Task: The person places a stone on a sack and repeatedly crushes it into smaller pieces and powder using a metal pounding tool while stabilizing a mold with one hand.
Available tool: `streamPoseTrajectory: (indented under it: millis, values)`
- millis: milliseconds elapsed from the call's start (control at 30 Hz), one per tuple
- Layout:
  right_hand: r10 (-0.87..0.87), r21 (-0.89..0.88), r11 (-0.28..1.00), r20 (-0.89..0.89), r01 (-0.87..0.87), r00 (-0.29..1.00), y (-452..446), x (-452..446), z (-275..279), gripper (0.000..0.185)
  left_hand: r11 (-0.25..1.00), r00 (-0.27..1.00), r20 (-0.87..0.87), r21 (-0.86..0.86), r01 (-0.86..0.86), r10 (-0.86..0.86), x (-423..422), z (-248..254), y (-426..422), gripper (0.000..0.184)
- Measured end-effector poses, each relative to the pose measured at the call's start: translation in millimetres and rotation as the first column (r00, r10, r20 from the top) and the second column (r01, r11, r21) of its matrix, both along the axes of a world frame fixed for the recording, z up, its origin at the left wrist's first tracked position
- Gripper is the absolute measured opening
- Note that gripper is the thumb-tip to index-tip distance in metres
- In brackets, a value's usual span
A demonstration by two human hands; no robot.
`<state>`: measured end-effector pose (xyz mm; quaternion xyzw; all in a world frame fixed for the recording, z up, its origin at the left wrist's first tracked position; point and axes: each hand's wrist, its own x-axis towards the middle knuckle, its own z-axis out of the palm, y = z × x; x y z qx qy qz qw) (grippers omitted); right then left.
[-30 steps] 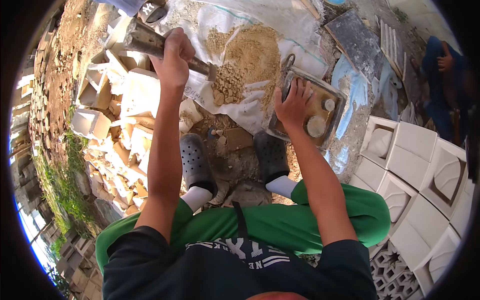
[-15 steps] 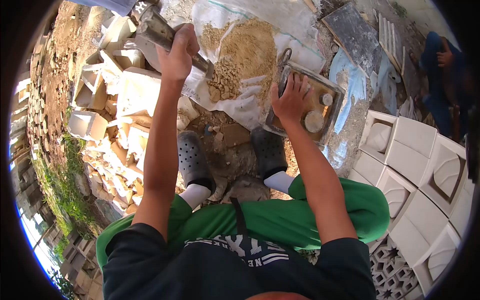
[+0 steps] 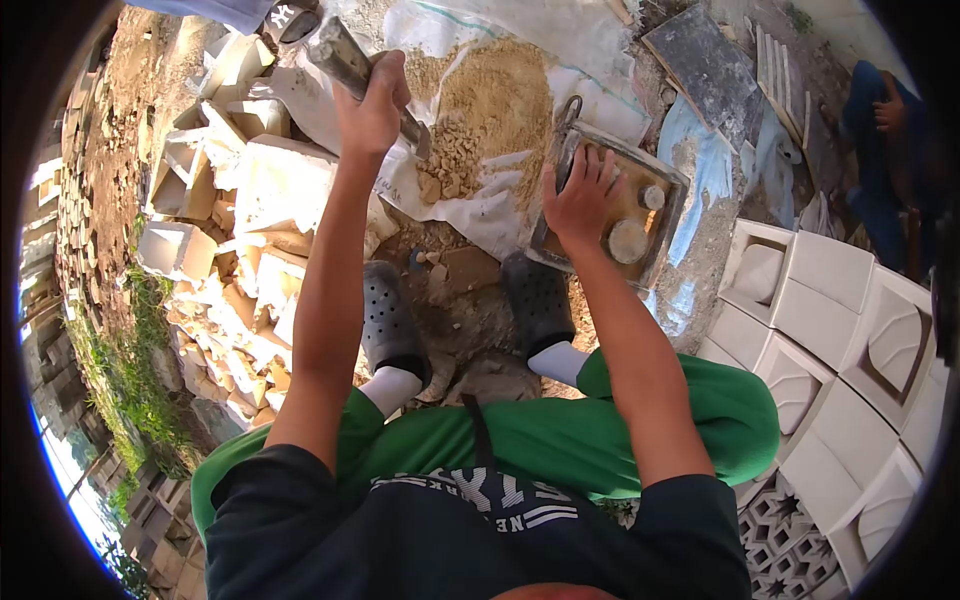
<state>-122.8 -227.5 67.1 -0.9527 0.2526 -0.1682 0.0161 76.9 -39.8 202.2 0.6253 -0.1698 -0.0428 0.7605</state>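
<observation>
My left hand (image 3: 370, 110) is closed around a thick, worn grey bar (image 3: 345, 62), raised to the left of the mould. The bar slants down to the right, with its thicker end at the upper left. Fingers spread, my right hand (image 3: 582, 200) lies on the left part of a square framed mould (image 3: 655, 262) on the ground. Two round knobs, a larger one (image 3: 628, 242) and a smaller one (image 3: 652, 197), stand on the mould's face beside the hand. At the mould's top left corner is a dark metal loop (image 3: 572, 108).
Tan powder and lumps (image 3: 490, 100) lie on a white sack (image 3: 600, 100) ahead. Pale broken blocks (image 3: 285, 185) are heaped at left. Moulded blocks (image 3: 820, 275) stand in rows at right, with another person (image 3: 880, 150) behind. A dark board (image 3: 705, 70) lies far right.
My left hand and the grey bar have shifted slightly to the right. My right hand stays on the mould in the same place.
</observation>
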Motion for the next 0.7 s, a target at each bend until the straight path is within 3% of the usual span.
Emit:
streamPoseTrajectory:
  millis: [133, 200, 267, 333, 433, 533, 633, 667, 700]
  values:
    - [-0.006, -0.014, 1.0, 0.016, 0.006, 1.0, -1, 3, 4, 0.062, 0.999, 0.996, -0.09, 0.033, 0.004, -0.001, 2, -25, -5, 0.033]
    - [-0.025, 0.011, 1.0, 0.002, 0.025, 1.0, 0, 1, 1, 0.062, 1.0, 0.998, -0.06, -0.01, -0.001, 0.0, -4, 10, -2, 0.033]
    - [0.0, -0.019, 1.0, 0.023, 0.0, 1.0, 2, -2, 0, 0.062, 0.999, 0.998, 0.062, 0.054, 0.006, -0.01, -8, 42, 0, 0.034]
    - [-0.013, 0.0, 1.0, 0.006, 0.013, 1.0, 4, -3, 0, 0.062, 0.999, 0.999, 0.019, -0.013, 0.046, -0.045, -11, 58, 4, 0.033]
    - [-0.011, 0.018, 1.0, 0.001, 0.011, 1.0, 1, -1, 2, 0.061, 0.997, 0.998, 0.014, -0.056, 0.056, -0.056, -3, 13, 4, 0.032]
    - [-0.014, 0.038, 0.999, 0.001, 0.013, 1.0, 7, -7, 0, 0.061, 0.996, 0.998, -0.063, 0.089, -0.019, 0.024, -7, -33, -7, 0.03]
    - [-0.021, 0.036, 0.999, 0.005, 0.021, 1.0, 2, -2, 3, 0.061, 1.0, 0.998, -0.06, -0.014, -0.006, 0.005, -2, -12, -9, 0.032]
    - [-0.022, 0.045, 0.999, 0.002, 0.022, 1.0, 2, -2, 2, 0.062, 0.992, 0.999, 0.001, 0.123, -0.037, 0.037, -9, 15, -10, 0.027]
    - [-0.03, 0.057, 0.998, -0.013, 0.031, 0.999, 3, -5, 1, 0.062, 0.996, 0.999, 0.02, 0.086, -0.035, 0.033, -9, 32, -9, 0.027]
